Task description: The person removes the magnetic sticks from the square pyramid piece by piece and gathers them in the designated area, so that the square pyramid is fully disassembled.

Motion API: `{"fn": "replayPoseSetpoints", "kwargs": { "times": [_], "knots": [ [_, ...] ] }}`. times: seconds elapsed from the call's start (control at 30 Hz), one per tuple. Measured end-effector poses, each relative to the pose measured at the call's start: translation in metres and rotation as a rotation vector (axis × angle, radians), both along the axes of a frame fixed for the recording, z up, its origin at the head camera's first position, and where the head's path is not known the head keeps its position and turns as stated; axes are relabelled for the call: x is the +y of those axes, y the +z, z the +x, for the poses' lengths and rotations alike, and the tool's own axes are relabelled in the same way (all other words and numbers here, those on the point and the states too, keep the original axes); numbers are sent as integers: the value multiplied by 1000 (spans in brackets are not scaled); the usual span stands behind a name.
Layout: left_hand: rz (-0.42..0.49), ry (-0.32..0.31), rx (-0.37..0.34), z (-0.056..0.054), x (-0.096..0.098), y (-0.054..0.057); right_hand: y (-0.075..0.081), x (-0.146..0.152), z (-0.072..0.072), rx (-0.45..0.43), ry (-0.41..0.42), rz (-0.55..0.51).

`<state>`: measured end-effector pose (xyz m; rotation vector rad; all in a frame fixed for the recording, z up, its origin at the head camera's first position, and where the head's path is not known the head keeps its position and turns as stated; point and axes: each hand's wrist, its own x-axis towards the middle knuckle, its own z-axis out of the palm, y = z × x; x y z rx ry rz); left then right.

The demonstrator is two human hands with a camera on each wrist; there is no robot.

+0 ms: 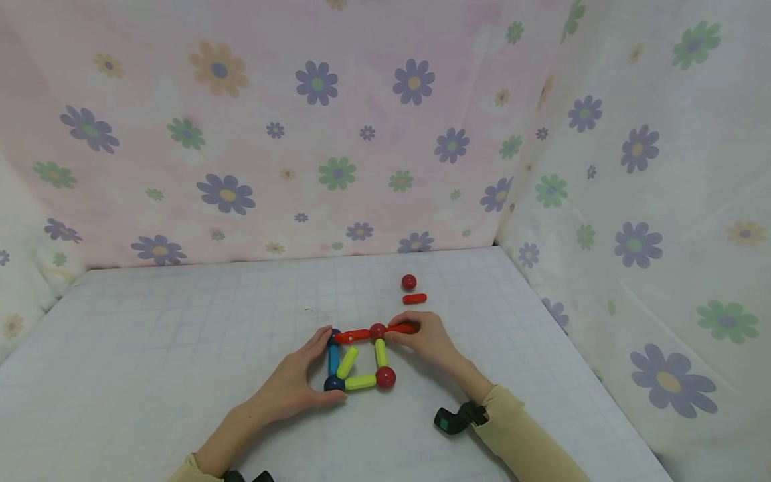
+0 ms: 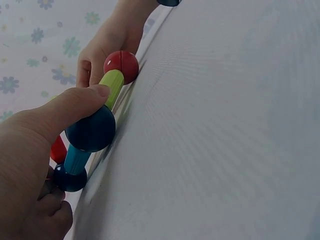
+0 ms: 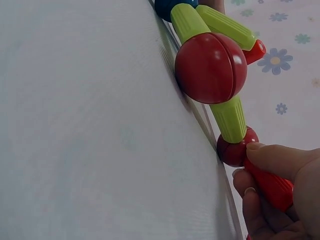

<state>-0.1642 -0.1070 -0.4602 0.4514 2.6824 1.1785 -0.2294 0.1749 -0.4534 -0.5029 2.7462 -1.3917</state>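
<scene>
A four-sided frame of magnetic sticks and balls lies on the table. Its left side is a blue stick [image 1: 334,361] between two dark blue balls [image 1: 334,383]; red balls [image 1: 386,377] mark the right corners. Yellow-green sticks [image 1: 361,382] form the near and right sides, red [image 1: 360,335] the far side. Another yellow-green stick [image 1: 347,362] slants up from the near blue ball. My left hand [image 1: 296,380] holds the frame's left side, thumb by the near blue ball, fingers at the far one. My right hand [image 1: 429,338] pinches a red stick [image 3: 270,185] against the far red ball [image 3: 234,150].
Behind my right hand lie a loose red stick [image 1: 414,298] and a loose red ball [image 1: 409,282]. The table has a pale cloth [image 1: 181,335]. Flowered curtains [image 1: 265,154] stand along the back and right. A dark wrist camera [image 1: 458,418] sits on my right wrist.
</scene>
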Motion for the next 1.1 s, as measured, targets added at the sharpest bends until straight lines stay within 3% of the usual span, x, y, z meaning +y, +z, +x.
{"fn": "replayPoseSetpoints", "kwargs": {
  "times": [0.6,1.1],
  "knots": [
    [-2,-9,0,0,0,0,-1,2,0,-12,-14,0],
    [1,-10,6,0,-1,0,6,18,-12,-52,-67,-75]
  ]
}}
